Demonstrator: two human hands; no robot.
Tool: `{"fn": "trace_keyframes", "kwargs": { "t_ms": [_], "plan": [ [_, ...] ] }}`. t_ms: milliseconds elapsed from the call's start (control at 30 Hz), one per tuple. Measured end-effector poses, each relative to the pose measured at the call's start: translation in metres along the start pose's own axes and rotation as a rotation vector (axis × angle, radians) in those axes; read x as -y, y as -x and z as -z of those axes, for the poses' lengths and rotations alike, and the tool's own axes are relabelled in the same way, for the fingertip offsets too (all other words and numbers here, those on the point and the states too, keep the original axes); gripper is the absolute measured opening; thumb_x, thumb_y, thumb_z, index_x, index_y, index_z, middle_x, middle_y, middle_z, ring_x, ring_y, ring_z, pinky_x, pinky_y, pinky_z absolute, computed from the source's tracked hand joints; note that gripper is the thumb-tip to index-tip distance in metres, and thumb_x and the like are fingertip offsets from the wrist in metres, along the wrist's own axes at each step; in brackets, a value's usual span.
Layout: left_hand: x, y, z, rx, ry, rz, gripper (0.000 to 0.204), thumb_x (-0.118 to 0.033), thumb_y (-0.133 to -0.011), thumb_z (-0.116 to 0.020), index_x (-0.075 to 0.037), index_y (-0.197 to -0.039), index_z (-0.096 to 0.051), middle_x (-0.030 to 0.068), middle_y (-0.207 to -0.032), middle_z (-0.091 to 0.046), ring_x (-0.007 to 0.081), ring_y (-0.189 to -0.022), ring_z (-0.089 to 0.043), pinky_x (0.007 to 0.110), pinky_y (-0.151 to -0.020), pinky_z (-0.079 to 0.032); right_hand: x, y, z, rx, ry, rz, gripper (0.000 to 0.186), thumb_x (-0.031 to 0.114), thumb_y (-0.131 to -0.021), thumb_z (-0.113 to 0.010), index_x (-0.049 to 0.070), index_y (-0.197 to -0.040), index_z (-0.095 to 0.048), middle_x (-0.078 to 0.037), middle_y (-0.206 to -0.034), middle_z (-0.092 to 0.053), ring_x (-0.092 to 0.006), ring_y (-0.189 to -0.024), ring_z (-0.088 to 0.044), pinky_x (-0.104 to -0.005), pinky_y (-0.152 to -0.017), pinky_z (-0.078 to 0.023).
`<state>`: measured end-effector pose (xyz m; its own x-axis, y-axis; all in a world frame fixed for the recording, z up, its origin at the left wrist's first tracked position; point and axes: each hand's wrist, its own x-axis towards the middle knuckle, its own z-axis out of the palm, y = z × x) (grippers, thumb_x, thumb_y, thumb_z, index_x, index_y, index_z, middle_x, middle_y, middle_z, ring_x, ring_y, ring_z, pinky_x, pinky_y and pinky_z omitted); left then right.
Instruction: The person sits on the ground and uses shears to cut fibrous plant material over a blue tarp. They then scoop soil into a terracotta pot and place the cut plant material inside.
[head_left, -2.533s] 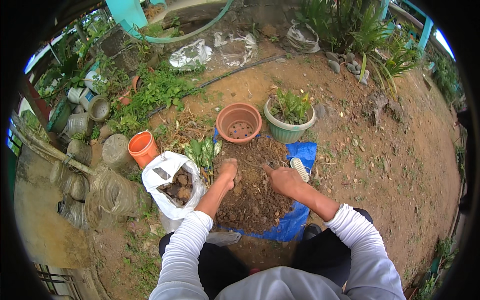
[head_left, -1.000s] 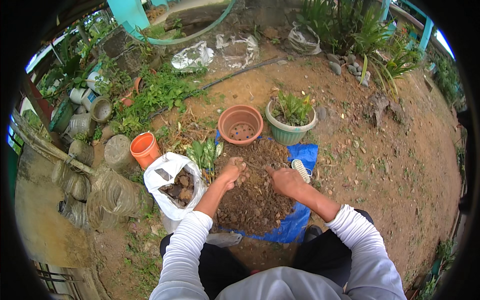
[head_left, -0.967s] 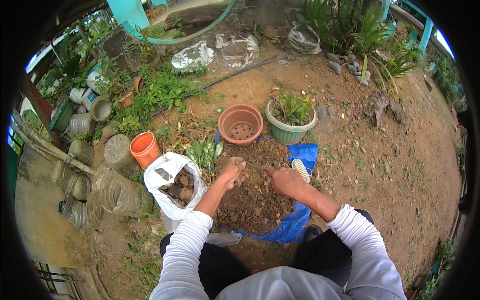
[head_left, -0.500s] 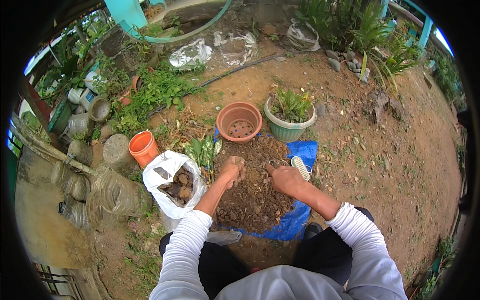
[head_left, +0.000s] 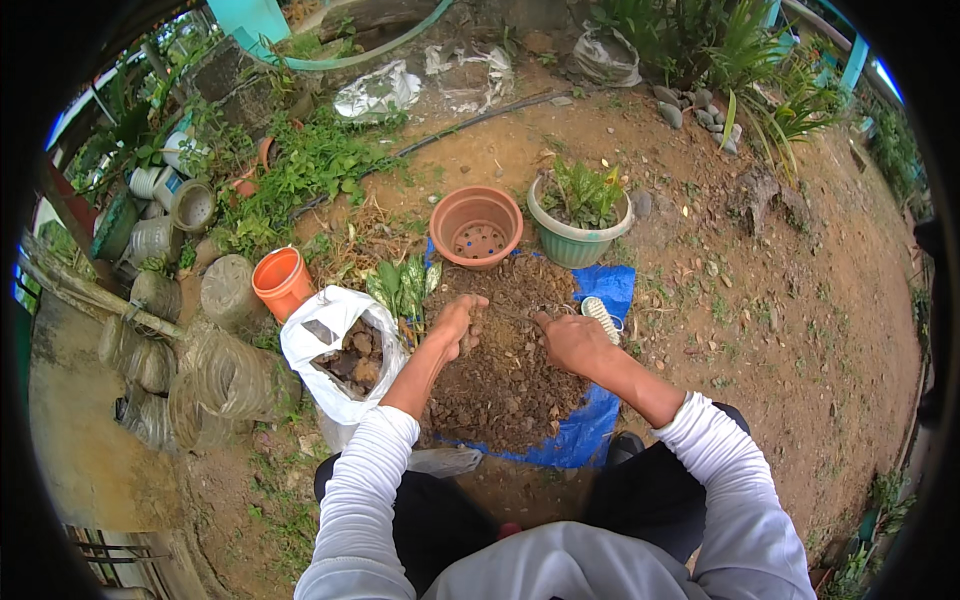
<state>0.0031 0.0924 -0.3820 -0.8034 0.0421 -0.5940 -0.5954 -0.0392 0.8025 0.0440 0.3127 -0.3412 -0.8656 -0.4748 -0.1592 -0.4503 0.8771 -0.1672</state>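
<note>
Both of my hands are over a heap of dark soil [head_left: 500, 400] on a blue tarp [head_left: 590, 435]. My left hand [head_left: 457, 328] is closed above the soil, and my right hand [head_left: 565, 338] has its fingers curled opposite it; a thin, root-like strand seems to run between them, but what each grips is unclear. A pale brush-like object [head_left: 600, 318] lies right of my right hand. A leafy variegated plant [head_left: 400, 287] lies left of the heap, beside a white sack of soil clods [head_left: 310, 375]. A terracotta-coloured pot [head_left: 475, 210] stands behind the soil.
A green pot with a leafy plant [head_left: 575, 240] stands right of the terracotta-coloured one. An orange bucket [head_left: 280, 285], plastic-wrapped bundles [head_left: 235, 380] and stacked old containers [head_left: 195, 205] are at left. A black hose [head_left: 480, 122] crosses behind; stones [head_left: 672, 112] lie at back right.
My hands stay over the soil, with the left fingers shifting slightly around what they hold. The whole scene sits a little higher in the picture now, as the view has tilted.
</note>
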Motion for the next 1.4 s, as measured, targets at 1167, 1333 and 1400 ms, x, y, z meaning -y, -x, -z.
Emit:
{"fn": "trace_keyframes", "kwargs": {
  "t_ms": [1167, 1333, 1400],
  "plan": [
    [0.012, -0.007, 0.001, -0.011, -0.254, -0.085, 0.032, -0.023, -0.1, -0.046, 0.002, -0.118, -0.054, 0.0028, -0.076, -0.05, 0.0117, -0.059, -0.046, 0.028, -0.045, -0.037, 0.009, 0.0, 0.008, 0.099, 0.08, -0.03, 0.035, 0.009, -0.086, -0.048, 0.002, -0.12, -0.058, -0.017, -0.091, -0.069, -0.0315, -0.083, -0.068, -0.0397, -0.067, -0.054],
    [0.016, -0.008, 0.003, -0.011, -0.295, -0.106, 0.027, -0.027, -0.097, -0.052, -0.002, -0.103, -0.059, 0.004, -0.071, -0.05, 0.0122, -0.057, -0.045, 0.029, -0.045, -0.034, 0.008, 0.0, 0.004, 0.084, 0.083, -0.025, 0.031, 0.009, -0.088, -0.047, 0.002, -0.116, -0.059, -0.018, -0.091, -0.069, -0.0317, -0.083, -0.068, -0.0396, -0.068, -0.054],
    [0.016, -0.008, 0.002, -0.097, -0.424, -0.187, 0.029, -0.03, -0.096, -0.054, -0.002, -0.091, -0.061, 0.0053, -0.067, -0.051, 0.0141, -0.056, -0.046, 0.031, -0.048, -0.036, 0.009, -0.001, 0.005, 0.086, 0.091, -0.023, 0.03, 0.01, -0.089, -0.046, 0.003, -0.114, -0.06, -0.018, -0.091, -0.069, -0.0312, -0.083, -0.069, -0.0392, -0.067, -0.055]
  ]
}}
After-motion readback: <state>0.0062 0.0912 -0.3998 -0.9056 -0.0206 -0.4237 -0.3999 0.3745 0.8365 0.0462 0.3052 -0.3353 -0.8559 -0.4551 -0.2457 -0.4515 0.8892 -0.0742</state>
